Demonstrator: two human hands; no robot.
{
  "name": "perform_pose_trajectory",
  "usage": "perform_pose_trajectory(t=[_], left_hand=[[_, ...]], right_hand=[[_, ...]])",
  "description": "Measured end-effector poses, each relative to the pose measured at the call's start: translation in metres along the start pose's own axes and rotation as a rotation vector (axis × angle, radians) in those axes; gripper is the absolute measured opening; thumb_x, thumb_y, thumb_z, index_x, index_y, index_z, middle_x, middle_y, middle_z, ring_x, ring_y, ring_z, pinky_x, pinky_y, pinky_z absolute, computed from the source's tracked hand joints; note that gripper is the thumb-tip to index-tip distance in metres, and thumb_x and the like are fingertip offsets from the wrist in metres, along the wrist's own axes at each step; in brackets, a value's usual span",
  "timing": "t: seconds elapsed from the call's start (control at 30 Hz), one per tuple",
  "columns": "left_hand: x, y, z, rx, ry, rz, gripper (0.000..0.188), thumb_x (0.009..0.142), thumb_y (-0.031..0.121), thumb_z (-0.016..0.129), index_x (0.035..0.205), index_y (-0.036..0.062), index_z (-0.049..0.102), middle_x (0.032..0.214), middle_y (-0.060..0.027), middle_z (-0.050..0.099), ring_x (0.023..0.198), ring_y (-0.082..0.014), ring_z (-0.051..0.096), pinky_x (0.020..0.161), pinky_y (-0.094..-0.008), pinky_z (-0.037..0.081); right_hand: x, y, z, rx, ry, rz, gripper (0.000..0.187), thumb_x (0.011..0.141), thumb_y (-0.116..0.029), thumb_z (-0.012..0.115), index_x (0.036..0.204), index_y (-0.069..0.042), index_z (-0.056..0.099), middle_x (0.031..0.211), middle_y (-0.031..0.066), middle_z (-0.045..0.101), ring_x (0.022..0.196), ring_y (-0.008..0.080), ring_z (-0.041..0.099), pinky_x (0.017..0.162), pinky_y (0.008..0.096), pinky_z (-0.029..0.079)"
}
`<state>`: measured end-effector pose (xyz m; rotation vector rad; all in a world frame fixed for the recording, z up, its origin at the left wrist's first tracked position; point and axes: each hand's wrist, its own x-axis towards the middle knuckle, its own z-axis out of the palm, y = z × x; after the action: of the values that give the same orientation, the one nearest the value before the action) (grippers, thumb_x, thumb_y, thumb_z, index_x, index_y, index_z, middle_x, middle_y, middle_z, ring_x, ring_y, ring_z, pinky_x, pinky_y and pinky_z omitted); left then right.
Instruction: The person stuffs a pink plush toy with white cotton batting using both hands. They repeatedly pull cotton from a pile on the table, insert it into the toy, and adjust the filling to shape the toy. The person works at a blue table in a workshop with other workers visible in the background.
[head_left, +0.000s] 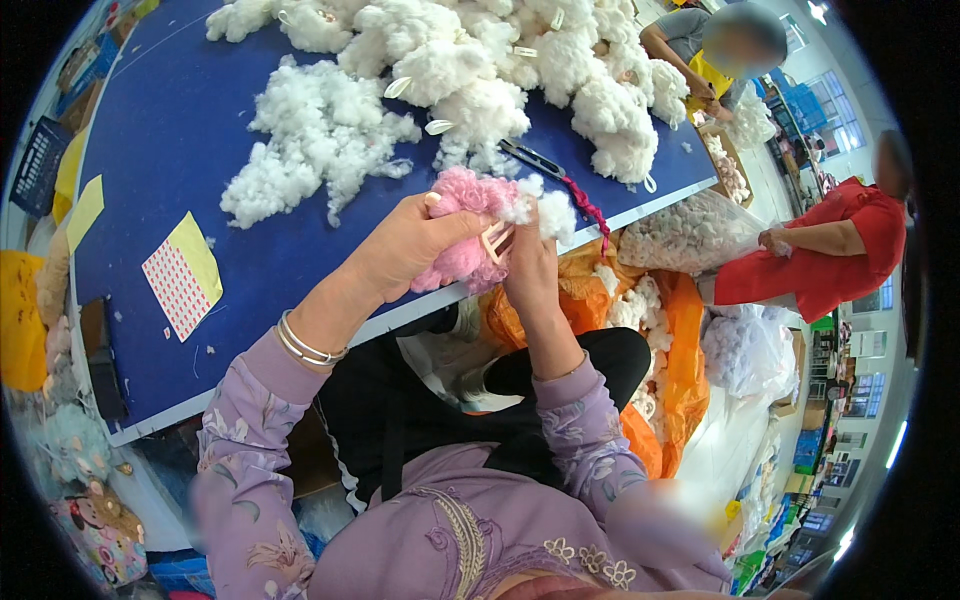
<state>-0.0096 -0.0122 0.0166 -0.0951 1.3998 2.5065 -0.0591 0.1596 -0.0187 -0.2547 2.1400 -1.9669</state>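
Near the table's front edge, a pink fluffy plush piece is held between both hands. My left hand is closed on its left side, thumb on top. Around its right side my right hand is closed, the thumb pointing up beside a tuft of white stuffing. A pale, stiff-looking frame-shaped part shows in the plush between the hands; what it is I cannot tell. Just beyond lie metal thread snips with a dark pink wrapped cord. Loose white stuffing is spread to the left of them.
White fluffy plush pieces with small tags are heaped at the back of the blue table. A sheet of red-marked stickers lies left. An orange bag with white pieces stands right, below the edge. Two other people are at the right.
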Motion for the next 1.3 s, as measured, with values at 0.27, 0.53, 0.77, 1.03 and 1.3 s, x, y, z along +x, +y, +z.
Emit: perform_pose_trajectory(t=[0.27,0.53,0.77,1.03,1.3], left_hand=[[-0.003,0.0,0.0,-0.091,0.055,0.063,0.02,0.093,0.018,0.063,0.101,0.0009,0.067,0.079,-0.0043,0.066,0.058,-0.0081,0.059,0.047,-0.0222,0.045],[0.003,-0.008,0.019,-0.194,0.235,0.264,0.015,0.094,0.016,0.062,0.101,0.0025,0.066,0.082,-0.0002,0.064,0.066,-0.0045,0.058,0.054,-0.0212,0.046],[0.004,-0.02,0.01,-0.087,0.177,0.275,0.018,0.091,0.012,0.065,0.105,0.0012,0.064,0.089,-0.0006,0.065,0.077,-0.0055,0.061,0.067,-0.0217,0.05],[0.006,0.003,0.004,0.277,0.127,0.271,0.049,0.088,0.014,0.07,0.127,-0.0057,0.049,0.111,-0.009,0.062,0.089,-0.0111,0.063,0.077,-0.0253,0.053],[0.0,-0.001,0.001,0.358,0.027,0.115,0.028,0.09,0.024,0.071,0.104,0.0015,0.066,0.092,-0.0017,0.066,0.078,-0.0068,0.059,0.068,-0.0231,0.05]], right_hand=[[-0.019,-0.021,-0.011,0.519,-0.232,0.131,0.046,0.102,-0.032,0.046,0.131,0.004,0.05,0.124,0.0113,0.059,0.11,0.0189,0.059,0.093,0.0321,0.048],[-0.026,-0.031,0.0,0.375,-0.176,0.011,0.037,0.094,-0.026,0.062,0.121,0.0,0.059,0.103,0.0002,0.063,0.086,0.0062,0.055,0.076,0.0237,0.046],[-0.022,-0.042,0.004,0.361,-0.108,0.058,0.034,0.094,-0.022,0.06,0.119,0.001,0.059,0.104,0.0036,0.064,0.09,0.0091,0.06,0.078,0.0249,0.048],[-0.019,-0.055,-0.013,0.228,-0.286,0.008,0.026,0.087,-0.008,0.061,0.108,0.005,0.064,0.097,0.0046,0.068,0.084,0.0081,0.061,0.075,0.0236,0.05],[-0.02,-0.037,-0.016,0.241,-0.417,0.071,0.028,0.092,-0.02,0.065,0.108,0.003,0.063,0.093,0.0009,0.065,0.08,0.0055,0.057,0.07,0.0227,0.047]])
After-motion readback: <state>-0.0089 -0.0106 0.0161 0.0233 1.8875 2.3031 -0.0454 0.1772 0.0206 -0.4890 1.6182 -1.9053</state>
